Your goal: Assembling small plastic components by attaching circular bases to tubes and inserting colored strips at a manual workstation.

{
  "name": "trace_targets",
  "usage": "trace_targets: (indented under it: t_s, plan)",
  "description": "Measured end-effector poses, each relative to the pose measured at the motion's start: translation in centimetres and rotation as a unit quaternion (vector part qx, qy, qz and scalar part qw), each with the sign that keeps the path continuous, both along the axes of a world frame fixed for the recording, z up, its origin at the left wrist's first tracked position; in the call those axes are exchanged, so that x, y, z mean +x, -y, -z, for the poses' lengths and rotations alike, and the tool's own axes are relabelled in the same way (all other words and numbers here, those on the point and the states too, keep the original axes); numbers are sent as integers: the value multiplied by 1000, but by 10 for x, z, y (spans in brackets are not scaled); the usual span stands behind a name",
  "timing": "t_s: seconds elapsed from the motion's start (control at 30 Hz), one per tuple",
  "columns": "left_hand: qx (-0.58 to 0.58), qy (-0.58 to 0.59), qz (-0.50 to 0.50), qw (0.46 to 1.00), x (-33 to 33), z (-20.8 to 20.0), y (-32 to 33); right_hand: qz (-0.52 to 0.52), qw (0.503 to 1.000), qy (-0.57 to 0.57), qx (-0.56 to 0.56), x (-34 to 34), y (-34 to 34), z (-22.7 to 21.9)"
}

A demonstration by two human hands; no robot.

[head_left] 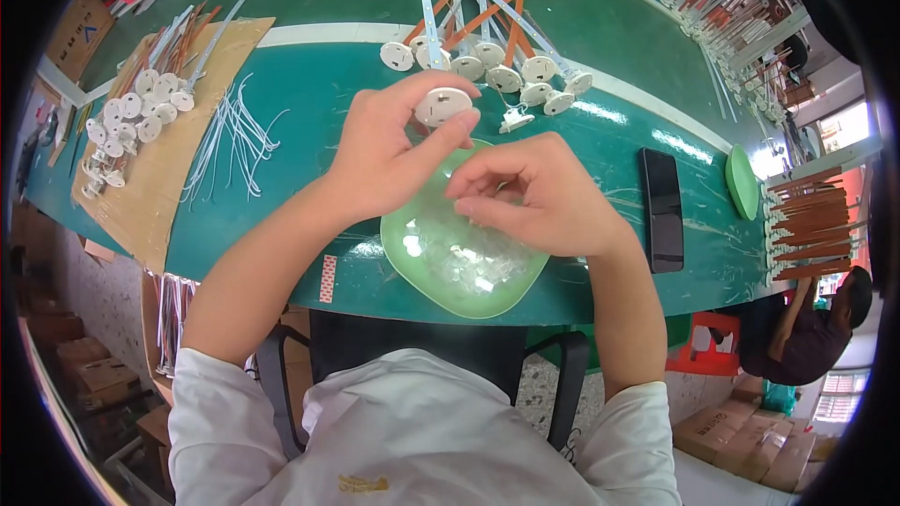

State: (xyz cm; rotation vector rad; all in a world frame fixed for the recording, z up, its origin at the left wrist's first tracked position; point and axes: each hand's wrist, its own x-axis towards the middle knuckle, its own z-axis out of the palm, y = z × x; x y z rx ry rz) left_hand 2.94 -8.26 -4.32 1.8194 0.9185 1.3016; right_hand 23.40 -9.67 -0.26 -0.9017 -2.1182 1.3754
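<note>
The right hand (544, 197) covers much of the green tray (459, 295), so whatever its curled fingertips pinch is hidden; I cannot tell if they hold one of the small clear pieces (459, 262) heaped in the tray or only touch them. The left hand (389, 155) is clamped on a white disc (442, 105), thumb on its lower edge and fingers behind; the disc sits just above the tray's far rim, and its back is out of sight. The hands are close together but not touching. Beyond them lies a pile of discs with long white and orange strips (487, 28), too tangled to count. On the left, a cardboard sheet (150, 187) carries more discs (127, 117), with loose white wires (234, 136) beside it. A dark phone (662, 209) lies on the green worktop (309, 94) to the right, near a green lid (742, 182).
</note>
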Motion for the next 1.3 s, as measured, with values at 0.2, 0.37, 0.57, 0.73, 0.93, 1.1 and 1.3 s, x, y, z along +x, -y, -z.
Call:
trace_targets:
  t_s: [0.2, 0.37, 0.57, 0.73, 0.93, 1.1, 1.3]
  plan:
    - [3, 11, -7, 1000, 0, 1, -1, 35, 999, -21, -29, -1, 0, 0]
    - [7, 3, -11, 1000, 0, 0, -1, 65, 995, -41, -56, -1, 0, -1]
    - [-20, 52, 47, 997, -1, -6, 4, 97, 989, -99, 53, -2, -1, 1]
    - [-23, 95, 146, 984, 2, -13, 10, 213, 908, -114, 341, -8, 1, 5]
    - [107, -19, 112, 988, 6, 4, 7, 232, 833, -78, 496, -10, 3, 6]
    - [160, -67, 62, 983, 9, 5, 10, 238, 820, -52, 518, -12, 7, 9]
    - [188, -85, 29, 978, 11, 9, 11, 253, 808, -37, 532, -20, 9, 17]
